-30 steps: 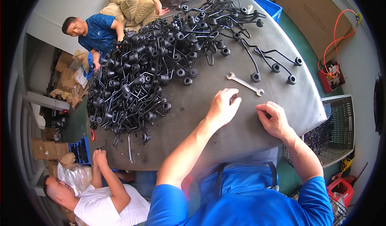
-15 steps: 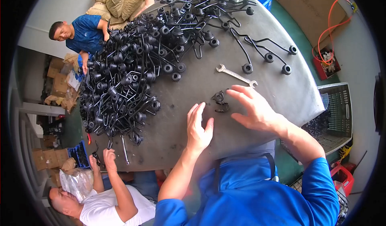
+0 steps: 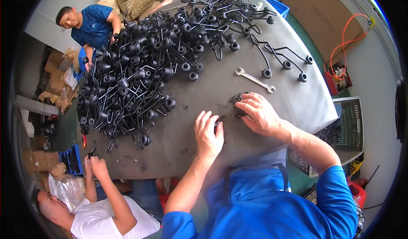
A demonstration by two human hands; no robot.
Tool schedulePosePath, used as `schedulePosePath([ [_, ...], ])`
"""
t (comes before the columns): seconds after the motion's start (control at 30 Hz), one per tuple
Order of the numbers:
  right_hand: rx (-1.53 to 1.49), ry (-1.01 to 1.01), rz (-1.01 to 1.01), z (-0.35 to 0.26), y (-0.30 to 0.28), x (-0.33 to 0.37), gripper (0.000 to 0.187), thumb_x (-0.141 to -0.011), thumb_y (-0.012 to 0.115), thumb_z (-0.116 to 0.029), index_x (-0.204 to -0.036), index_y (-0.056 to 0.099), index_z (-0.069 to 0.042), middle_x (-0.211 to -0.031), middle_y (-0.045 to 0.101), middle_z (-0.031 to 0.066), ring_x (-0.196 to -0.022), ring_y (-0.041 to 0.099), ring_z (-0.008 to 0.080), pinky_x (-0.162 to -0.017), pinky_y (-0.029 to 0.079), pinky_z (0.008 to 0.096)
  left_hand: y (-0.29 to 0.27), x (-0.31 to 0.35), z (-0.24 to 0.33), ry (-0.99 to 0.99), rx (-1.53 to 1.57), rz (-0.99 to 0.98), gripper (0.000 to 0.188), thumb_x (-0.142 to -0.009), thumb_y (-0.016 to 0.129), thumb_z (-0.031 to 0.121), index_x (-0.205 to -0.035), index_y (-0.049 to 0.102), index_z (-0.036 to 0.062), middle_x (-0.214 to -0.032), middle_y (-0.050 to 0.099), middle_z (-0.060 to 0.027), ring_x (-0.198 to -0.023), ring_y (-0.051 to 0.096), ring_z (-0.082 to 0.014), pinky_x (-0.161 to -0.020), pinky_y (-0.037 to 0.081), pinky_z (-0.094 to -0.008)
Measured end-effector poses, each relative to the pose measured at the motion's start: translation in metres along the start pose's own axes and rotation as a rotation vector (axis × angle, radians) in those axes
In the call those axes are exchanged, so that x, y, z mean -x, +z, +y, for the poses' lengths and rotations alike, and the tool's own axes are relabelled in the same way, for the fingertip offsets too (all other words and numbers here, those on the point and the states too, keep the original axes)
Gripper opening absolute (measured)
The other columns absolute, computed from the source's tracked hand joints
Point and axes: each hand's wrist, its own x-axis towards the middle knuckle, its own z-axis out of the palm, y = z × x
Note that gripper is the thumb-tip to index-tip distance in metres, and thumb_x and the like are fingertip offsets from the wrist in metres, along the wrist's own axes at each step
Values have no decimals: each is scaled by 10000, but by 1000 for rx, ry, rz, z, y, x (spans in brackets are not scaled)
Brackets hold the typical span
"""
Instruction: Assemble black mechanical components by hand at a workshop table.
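My left hand (image 3: 208,135) hovers over the near part of the table, its thumb and fingers round a small black part (image 3: 219,120) with a thin end sticking out. Most of that part is hidden by the fingers. To its right, my right hand (image 3: 261,115) has its fingers curled down onto small black ring-shaped clips (image 3: 235,98) lying on the tabletop. How firmly they grip a clip is hard to make out. Just beyond my right hand lies a silver open-ended wrench (image 3: 255,80).
A large heap of black bent rods with rubber bushings (image 3: 140,69) covers the table's left and far side. Several loose rods (image 3: 280,56) lie far right. Two co-workers, one in a white shirt (image 3: 112,215), one in blue (image 3: 95,24), handle parts. A grey crate (image 3: 350,128) stands right.
My right hand has come down onto the black clips, its fingers curling. My left fingers have closed round a small black part. The silver wrench near the white-shirted co-worker is gone from view.
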Motion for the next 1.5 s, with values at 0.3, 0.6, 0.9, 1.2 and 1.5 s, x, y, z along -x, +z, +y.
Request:
schedulePosePath([
  [0.3, -438, 488, -1, -41, -14, -18, 401, -770, 719, -157, -1131, 627, -7, -974, 595, 135, -769, 630, 232, -710, 531, 331, -9, -6, 15, -3, 169, 22, 193, -826, 680, 29, -1017, 684, -1, -1042, 613, -158, -896, 622, -331, -785, 530, -391],
  [0.6, -396, 337, -168, -61, -2, -6, 467, -770, 703, -135, -1207, 589, -16, -1068, 604, 173, -873, 654, 297, -796, 542, 385, -18, -2, 21, 46, 118, -96, 278, -785, 622, -31, -1062, 648, -19, -1044, 617, -166, -925, 592, -364, -837, 496, -425],
  [0.9, -516, 250, -124, -40, 3, 6, 423, -818, 708, -98, -1223, 593, -63, -1067, 622, 135, -894, 653, 256, -813, 540, 353, -24, -5, 9, -98, 343, -85, 308, -803, 621, -44, -1109, 615, -9, -1008, 665, -167, -944, 633, -343, -835, 518, -404],
  [1.2, -226, 29, 70, -43, 21, 13, 494, -823, 719, -119, -1270, 535, -22, -1129, 618, 169, -971, 641, 274, -842, 532, 368, -12, -3, 9, -61, 276, -93, 321, -795, 642, -37, -1113, 636, 11, -994, 685, -158, -925, 653, -328, -814, 535, -394],
  [1.5, -1110, 531, -80, -38, 12, 11, 508, -929, 659, -80, -1371, 429, 14, -954, 645, 55, -864, 605, 101, -786, 524, 261, -30, -7, 23, -307, 839, -209, 501, -895, 505, -108, -1384, 439, -22, -1327, 557, -170, -1214, 571, -248, -1010, 480, -329],
])
